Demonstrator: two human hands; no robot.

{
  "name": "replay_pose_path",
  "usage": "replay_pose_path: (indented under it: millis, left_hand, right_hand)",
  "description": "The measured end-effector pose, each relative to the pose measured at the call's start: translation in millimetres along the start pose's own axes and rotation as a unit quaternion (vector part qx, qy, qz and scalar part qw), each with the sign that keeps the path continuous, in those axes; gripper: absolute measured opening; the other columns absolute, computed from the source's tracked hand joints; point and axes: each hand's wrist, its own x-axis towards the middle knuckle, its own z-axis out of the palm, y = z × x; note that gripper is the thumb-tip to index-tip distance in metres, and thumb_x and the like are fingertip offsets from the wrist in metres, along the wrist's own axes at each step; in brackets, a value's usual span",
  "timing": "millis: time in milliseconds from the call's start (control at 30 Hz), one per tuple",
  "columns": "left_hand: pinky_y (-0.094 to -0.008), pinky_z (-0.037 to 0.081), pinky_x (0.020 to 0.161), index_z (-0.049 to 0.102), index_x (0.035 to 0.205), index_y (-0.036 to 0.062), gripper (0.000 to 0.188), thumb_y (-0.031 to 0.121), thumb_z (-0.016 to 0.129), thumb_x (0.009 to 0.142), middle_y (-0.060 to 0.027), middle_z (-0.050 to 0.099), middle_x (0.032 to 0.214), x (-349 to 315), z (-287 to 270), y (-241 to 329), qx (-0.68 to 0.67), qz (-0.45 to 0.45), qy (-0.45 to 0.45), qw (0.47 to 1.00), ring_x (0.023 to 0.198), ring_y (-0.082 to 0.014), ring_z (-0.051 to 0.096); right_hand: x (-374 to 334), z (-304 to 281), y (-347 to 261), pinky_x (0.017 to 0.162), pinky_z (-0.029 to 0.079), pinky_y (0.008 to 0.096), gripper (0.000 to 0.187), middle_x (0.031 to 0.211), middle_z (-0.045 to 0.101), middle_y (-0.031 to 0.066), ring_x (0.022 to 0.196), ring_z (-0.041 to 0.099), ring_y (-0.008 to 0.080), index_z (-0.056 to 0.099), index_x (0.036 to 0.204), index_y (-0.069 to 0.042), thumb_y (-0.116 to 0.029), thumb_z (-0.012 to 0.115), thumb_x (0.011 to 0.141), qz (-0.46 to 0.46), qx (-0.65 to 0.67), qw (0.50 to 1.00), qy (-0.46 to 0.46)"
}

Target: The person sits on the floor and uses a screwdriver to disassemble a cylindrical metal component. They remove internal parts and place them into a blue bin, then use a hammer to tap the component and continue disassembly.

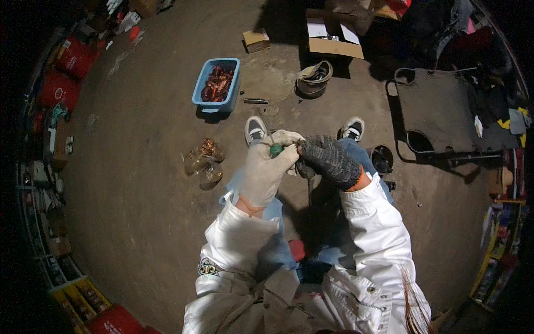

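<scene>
My left hand (267, 170), in a pale work glove, is closed around a green-handled screwdriver (272, 143) whose thin shaft points away toward my shoes. My right hand (329, 160), in a dark knitted glove, grips a dark part (307, 173) that hangs down between my knees; its shape is hard to make out. The two hands touch at the fingertips above my lap. I sit with both feet on the dirt floor, white sleeves coming up from below.
A blue tub (218, 83) of copper scrap stands ahead on the left, with a dark tool (256, 101) beside it. Copper coils (204, 161) lie left of my knee. A round metal housing (313, 79), cardboard boxes (334, 34), a folding cot (439, 111) and red canisters (65, 72) surround me.
</scene>
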Motion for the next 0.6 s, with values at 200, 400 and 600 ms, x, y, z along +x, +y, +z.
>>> replay_pose_path:
  millis: [200,400,600]
  left_hand:
    - [-0.0217,0.043,0.052,0.059,0.108,0.0012,0.019,0.01,0.058,0.091,0.0013,0.054,0.075,-5,-11,-6,-0.136,-0.042,0.043,0.989,0.059,-0.0075,0.051]
    - [-0.0219,0.043,0.058,0.056,0.11,0.0007,0.023,0.016,0.058,0.094,0.0002,0.052,0.082,-1,-13,-7,-0.239,-0.079,0.011,0.968,0.069,-0.0106,0.052]
    - [-0.0166,0.038,0.054,0.06,0.112,-0.004,0.025,0.012,0.053,0.094,0.0017,0.056,0.083,-12,9,-12,0.052,0.086,0.066,0.993,0.062,-0.0047,0.049]
  right_hand:
    - [5,-3,13,0.063,0.053,0.0322,0.043,0.092,0.065,0.0142,0.071,0.065,0.0208,0.054,0.124,-0.003,-0.014,0.064,0.083,-0.14,-0.175,0.975,0.007]
    - [15,-2,31,0.065,0.046,0.0301,0.023,0.083,0.06,0.0098,0.073,0.057,0.0216,0.058,0.102,-0.004,-0.022,0.059,0.088,-0.12,0.023,0.963,0.238]
    - [-1,10,39,0.075,0.051,0.0359,0.034,0.103,0.065,0.0148,0.089,0.064,0.0298,0.059,0.118,-0.004,-0.02,0.055,0.088,-0.139,-0.193,0.941,0.242]
